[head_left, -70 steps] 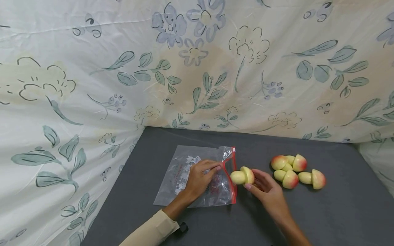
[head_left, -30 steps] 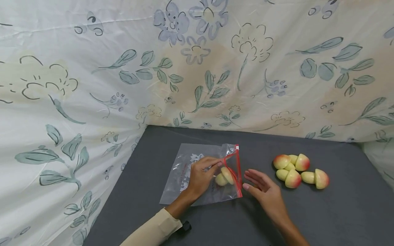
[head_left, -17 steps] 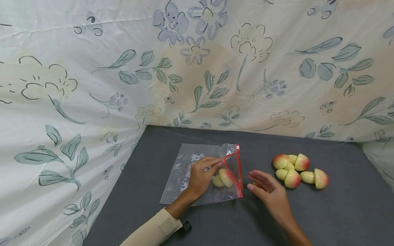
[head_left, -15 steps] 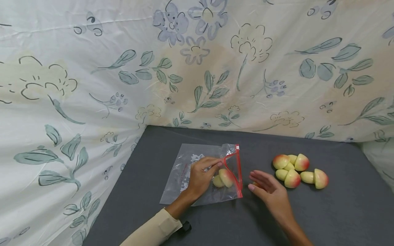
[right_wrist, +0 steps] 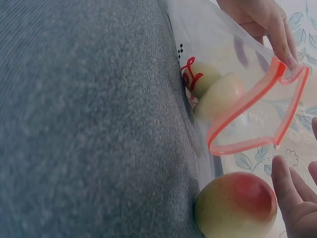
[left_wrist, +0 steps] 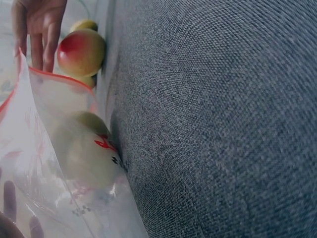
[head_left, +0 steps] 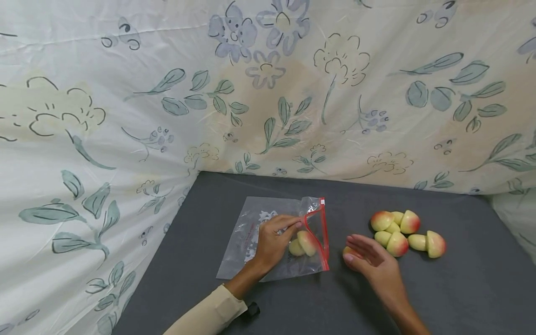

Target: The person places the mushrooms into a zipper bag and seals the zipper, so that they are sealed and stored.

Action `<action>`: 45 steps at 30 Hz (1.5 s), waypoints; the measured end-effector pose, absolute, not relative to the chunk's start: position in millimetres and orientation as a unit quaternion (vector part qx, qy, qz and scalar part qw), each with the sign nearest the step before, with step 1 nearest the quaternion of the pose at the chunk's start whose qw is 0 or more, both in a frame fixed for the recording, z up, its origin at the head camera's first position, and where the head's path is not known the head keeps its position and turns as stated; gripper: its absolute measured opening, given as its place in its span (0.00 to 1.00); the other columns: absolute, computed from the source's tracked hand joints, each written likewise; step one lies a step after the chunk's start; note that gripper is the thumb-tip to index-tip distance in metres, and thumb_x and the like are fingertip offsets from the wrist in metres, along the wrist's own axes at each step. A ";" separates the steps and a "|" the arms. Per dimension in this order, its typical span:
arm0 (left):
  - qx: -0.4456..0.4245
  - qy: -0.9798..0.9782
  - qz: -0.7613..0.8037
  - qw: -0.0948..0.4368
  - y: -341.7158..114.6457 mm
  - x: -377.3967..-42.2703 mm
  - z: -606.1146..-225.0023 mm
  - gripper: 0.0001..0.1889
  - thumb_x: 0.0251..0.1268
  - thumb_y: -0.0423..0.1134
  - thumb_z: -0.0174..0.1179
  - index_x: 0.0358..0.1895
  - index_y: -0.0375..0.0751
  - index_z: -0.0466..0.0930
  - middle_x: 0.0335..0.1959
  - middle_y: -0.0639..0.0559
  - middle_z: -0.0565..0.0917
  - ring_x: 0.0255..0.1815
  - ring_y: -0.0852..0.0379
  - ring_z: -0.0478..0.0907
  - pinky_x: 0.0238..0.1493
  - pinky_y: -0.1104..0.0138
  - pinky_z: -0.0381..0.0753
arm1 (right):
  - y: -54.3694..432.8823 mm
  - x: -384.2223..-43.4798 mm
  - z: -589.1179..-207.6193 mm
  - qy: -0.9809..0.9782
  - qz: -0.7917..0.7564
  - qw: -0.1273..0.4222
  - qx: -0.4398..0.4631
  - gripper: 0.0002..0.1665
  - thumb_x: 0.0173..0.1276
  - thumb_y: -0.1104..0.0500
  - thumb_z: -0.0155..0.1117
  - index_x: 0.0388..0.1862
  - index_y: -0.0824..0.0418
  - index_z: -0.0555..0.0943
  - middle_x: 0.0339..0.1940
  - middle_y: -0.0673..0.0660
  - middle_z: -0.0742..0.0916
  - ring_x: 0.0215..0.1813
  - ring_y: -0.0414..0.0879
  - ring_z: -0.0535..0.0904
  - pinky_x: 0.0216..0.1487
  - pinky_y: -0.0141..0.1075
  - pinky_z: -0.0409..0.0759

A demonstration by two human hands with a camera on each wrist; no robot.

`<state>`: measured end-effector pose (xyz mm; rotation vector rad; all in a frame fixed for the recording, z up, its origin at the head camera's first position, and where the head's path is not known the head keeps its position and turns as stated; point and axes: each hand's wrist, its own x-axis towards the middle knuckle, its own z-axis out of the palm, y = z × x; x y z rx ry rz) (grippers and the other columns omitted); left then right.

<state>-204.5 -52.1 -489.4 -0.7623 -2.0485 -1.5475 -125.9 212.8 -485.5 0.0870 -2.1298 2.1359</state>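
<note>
On the dark cloth lies a clear zip bag (head_left: pixel 238 223) with a red zip edge. My left hand (head_left: pixel 270 244) pinches the upper edge of its mouth, holding it apart. Inside, near the mouth, rests a toy mushroom (head_left: pixel 307 243) with a pale yellow stem and a red-blushed cap. To the right of the mouth, my right hand (head_left: pixel 374 260) has its fingers extended and slightly bent, holding nothing. Another toy mushroom (right_wrist: pixel 235 206) is on the cloth beside that hand; in the head view the fingers hide most of it.
Several more toy mushrooms (head_left: pixel 395 243) lie grouped to the right of my right hand. A floral curtain (head_left: pixel 268 93) hangs behind and to the left of the cloth-covered table (head_left: pixel 460 293). A small black object (head_left: pixel 252 310) shows by the left sleeve.
My right hand has put a mushroom into the bag, let go of it and drawn back to the right. The mushroom has settled further inside. The left hand keeps its hold.
</note>
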 end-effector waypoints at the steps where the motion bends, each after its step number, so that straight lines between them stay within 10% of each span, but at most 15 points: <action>1: -0.277 -0.745 -0.562 0.229 -51.9 -204.4 -489.6 0.09 0.73 0.34 0.69 0.52 0.39 0.93 0.44 0.49 0.92 0.43 0.57 0.89 0.41 0.65 0.87 | 213.8 -125.4 -485.7 -0.706 0.705 0.066 0.028 0.31 0.68 0.74 0.73 0.69 0.74 0.76 0.56 0.44 0.90 0.60 0.37 0.86 0.55 0.29 0.85; 45: -0.277 -0.754 -0.552 0.226 -50.3 -203.1 -490.7 0.10 0.74 0.34 0.68 0.53 0.40 0.92 0.45 0.50 0.91 0.44 0.57 0.88 0.41 0.65 0.86 | 243.3 -127.1 -494.6 -0.799 0.595 0.082 -0.036 0.34 0.70 0.60 0.77 0.71 0.69 0.77 0.56 0.31 0.85 0.58 0.26 0.83 0.54 0.19 0.80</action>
